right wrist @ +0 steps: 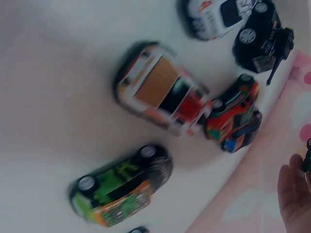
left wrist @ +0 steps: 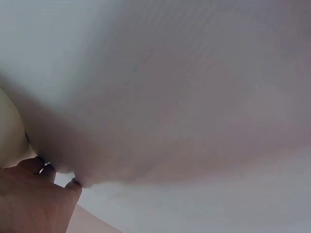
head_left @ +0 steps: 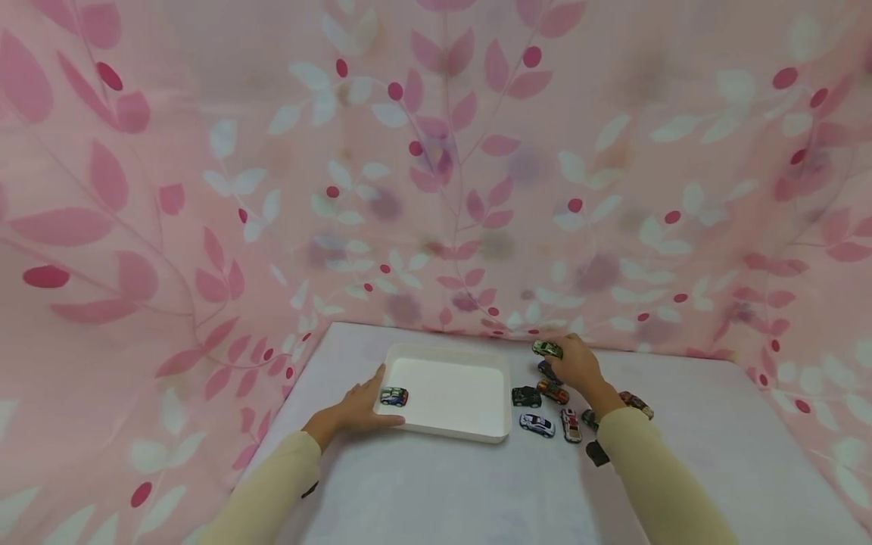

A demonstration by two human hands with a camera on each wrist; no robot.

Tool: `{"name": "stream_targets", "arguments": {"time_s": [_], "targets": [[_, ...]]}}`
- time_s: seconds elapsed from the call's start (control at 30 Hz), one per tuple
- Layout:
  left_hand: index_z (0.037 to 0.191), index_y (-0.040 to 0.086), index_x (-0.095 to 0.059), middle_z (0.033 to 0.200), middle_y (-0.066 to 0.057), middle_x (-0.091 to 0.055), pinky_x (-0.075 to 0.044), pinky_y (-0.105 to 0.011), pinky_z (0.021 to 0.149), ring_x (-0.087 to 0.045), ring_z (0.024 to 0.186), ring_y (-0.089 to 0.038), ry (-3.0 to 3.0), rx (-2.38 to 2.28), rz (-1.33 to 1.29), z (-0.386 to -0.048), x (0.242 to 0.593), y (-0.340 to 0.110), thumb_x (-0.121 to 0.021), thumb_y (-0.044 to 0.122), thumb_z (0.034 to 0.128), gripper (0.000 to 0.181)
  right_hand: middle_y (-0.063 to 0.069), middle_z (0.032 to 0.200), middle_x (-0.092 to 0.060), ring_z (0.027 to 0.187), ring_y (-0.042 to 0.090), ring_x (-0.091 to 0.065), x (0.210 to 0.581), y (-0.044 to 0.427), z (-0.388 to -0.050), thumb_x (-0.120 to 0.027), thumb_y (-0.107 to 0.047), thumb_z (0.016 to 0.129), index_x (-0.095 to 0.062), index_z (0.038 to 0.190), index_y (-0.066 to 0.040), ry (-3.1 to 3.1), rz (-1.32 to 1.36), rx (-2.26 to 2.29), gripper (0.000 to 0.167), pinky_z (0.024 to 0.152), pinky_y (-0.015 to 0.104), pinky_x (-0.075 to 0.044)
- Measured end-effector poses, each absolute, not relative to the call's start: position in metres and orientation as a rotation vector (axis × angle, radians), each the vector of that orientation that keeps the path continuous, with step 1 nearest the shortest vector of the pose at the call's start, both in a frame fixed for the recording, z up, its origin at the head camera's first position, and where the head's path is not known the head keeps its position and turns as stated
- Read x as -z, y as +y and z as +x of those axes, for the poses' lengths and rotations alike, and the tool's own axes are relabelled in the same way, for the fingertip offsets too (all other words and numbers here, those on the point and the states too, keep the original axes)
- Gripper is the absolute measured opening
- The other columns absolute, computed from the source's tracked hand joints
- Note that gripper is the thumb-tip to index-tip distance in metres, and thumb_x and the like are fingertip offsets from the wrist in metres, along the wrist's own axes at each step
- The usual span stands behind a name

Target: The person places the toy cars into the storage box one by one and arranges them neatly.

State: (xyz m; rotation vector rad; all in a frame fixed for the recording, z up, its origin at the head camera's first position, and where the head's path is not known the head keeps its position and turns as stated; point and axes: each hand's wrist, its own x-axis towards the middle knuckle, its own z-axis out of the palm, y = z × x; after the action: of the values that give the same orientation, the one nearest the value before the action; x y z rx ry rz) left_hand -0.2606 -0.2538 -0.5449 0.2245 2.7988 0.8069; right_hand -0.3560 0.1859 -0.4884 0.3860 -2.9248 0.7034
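Observation:
My right hand (head_left: 577,363) pinches a green toy car (head_left: 547,348) above the back of the table, to the right of the tray. In the right wrist view, only part of that hand (right wrist: 295,194) shows at the right edge. My left hand (head_left: 354,409) rests at the left end of a white tray (head_left: 451,434), fingers spread along its side and thumb at the front edge. Inside the tray, near that hand, sits a multicoloured toy car (head_left: 394,397). Below the raised car lie a dark blue car (head_left: 547,371) and an orange car (head_left: 552,391).
Right of the tray lie a black car (head_left: 527,397), a white car (head_left: 537,425), a red and white pickup (head_left: 571,425) and several others, partly behind the right sleeve. A small dark thing (head_left: 309,490) shows beside the left sleeve. Pink leaf-patterned cloth (head_left: 450,189) hangs behind the table.

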Motion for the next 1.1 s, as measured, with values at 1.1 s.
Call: {"name": "stream_targets", "arguments": {"time_s": [1.1], "targets": [[0.159,0.005,0.001,0.161,-0.019,-0.027,-0.014,-0.056,0.122,-0.029,0.148,-0.034,2.835,-0.770,0.232,-0.262,0.550,-0.254,-0.072,0.069,0.0745,0.128,0.015,0.120,-0.068,0.116,0.034,-0.061,0.504,0.067,-0.353,-0.076,-0.018,0.087,-0.071,0.117,-0.007,-2.882,0.651,-0.784,0.032,0.101,0.051,-0.048]]}}
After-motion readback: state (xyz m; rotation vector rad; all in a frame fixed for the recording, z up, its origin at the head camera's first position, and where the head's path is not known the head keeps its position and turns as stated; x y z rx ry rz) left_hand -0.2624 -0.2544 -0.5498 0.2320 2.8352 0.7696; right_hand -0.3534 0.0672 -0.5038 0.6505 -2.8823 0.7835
